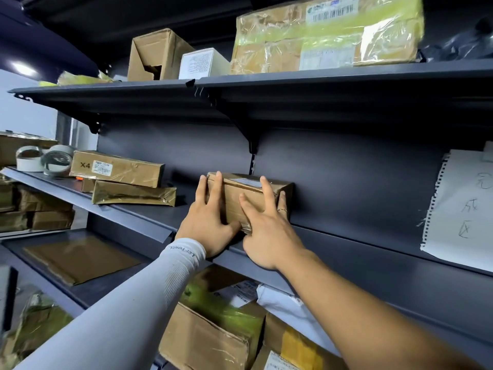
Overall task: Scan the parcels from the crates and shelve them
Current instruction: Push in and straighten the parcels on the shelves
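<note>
Both hands, left hand [206,222] and right hand [266,225], spread flat on parcel [240,194]; stacked boxes [125,180] left.

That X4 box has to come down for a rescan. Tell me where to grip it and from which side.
Grip the X4 box by its two long side faces near the labelled end, coming from the shelf's open front. It is long and flat and lies on other parcels, so its underside is partly free for fingers.

Parcel on the middle shelf

My left hand [210,222] and right hand [266,231] press flat against the brown parcel [240,193] on the grey shelf [149,217].
</note>
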